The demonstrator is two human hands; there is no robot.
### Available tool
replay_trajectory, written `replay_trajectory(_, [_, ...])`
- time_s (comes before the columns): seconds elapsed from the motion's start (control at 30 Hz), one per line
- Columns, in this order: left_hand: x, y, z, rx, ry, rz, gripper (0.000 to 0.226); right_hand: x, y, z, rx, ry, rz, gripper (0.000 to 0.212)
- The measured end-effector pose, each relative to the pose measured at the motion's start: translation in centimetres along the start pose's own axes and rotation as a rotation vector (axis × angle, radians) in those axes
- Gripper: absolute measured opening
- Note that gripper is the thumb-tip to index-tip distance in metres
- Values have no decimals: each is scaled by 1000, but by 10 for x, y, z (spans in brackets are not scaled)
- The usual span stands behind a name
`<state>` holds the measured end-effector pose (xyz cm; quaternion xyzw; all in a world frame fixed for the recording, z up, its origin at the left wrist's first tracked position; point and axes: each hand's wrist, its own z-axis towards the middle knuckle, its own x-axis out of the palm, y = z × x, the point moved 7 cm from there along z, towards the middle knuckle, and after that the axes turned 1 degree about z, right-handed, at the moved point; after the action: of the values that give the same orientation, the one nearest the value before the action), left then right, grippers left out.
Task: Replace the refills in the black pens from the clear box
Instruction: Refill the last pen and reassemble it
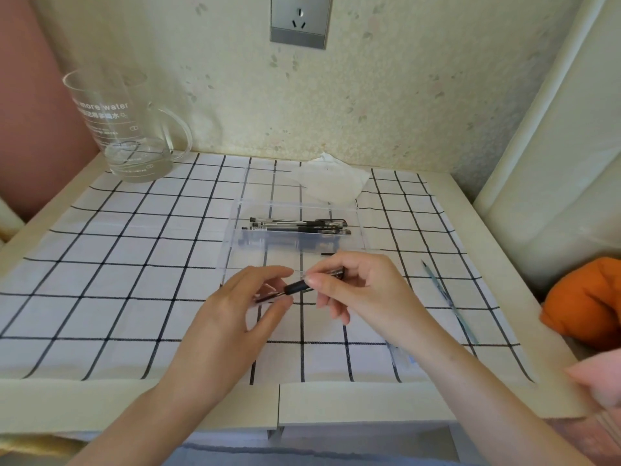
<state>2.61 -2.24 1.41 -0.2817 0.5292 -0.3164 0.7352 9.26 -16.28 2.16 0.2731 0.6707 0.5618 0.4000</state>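
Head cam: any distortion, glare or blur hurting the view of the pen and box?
Head view: wide-angle bend curves the table edges; light is soft, without hard shadows; the clear box nearly vanishes into the checked cloth; the pen between both hands is slightly soft.

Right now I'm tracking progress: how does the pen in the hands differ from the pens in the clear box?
The held pen is gripped by the left hand and right hand, slanted above the cloth; the boxed pens lie flat and untouched in the clear box. The held pen is partly hidden by fingers; the boxed pens show full length. All look black with clear barrels.
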Motion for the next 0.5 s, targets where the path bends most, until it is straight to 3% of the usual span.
replay_trajectory(0.13, [11,-5,-2,2,108,-38,19,16,1,-3,-17,52,66,9])
replay_trajectory(0.5, [4,-14,-2,27,54,31,27,14,9,-5,-70,107,44,5])
